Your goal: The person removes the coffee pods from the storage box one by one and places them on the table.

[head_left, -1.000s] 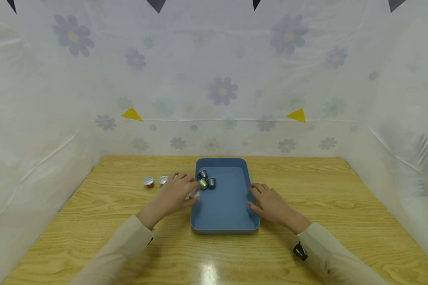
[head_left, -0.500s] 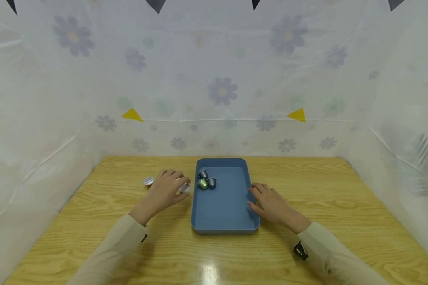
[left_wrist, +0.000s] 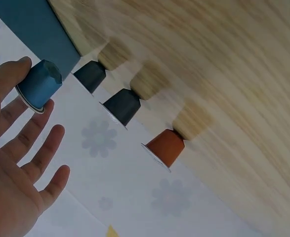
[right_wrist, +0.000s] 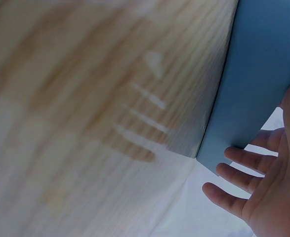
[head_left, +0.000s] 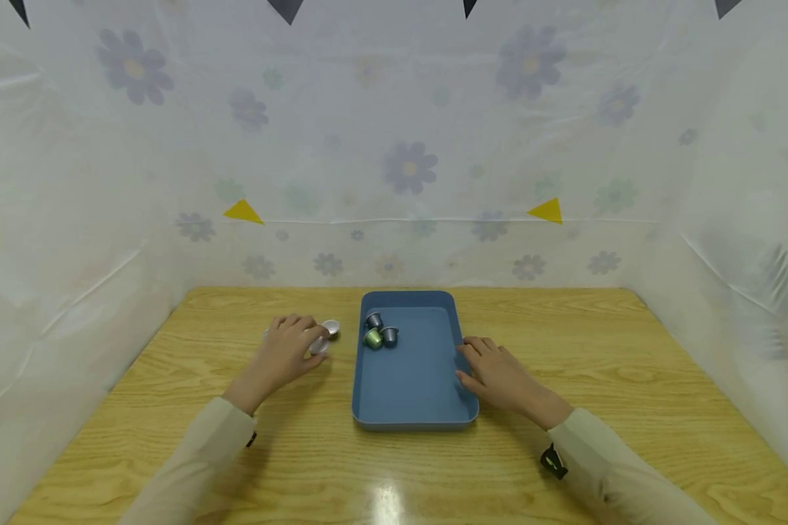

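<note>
My left hand (head_left: 281, 356) pinches a blue coffee capsule (left_wrist: 40, 85) between thumb and fingertips, above the table left of the blue tray (head_left: 415, 386). In the left wrist view, two dark capsules (left_wrist: 122, 105) and an orange-brown capsule (left_wrist: 166, 148) stand in a row on the table beyond that hand. From the head, one silver-lidded capsule (head_left: 331, 327) shows just right of the hand, which mostly hides the others. Inside the tray's far left corner lie a green capsule (head_left: 373, 338) and two dark grey ones (head_left: 390, 336). My right hand (head_left: 504, 378) rests against the tray's right wall, fingers loosely extended.
The wooden table (head_left: 597, 350) reaches back to a flower-patterned white curtain (head_left: 407, 248). More curtain hangs at both sides. The tray's raised rim stands between the two hands.
The left hand has drawn leftward from the tray's left rim, carrying the capsule. One capsule on the table has come into view right of it. The right hand and tray are still.
</note>
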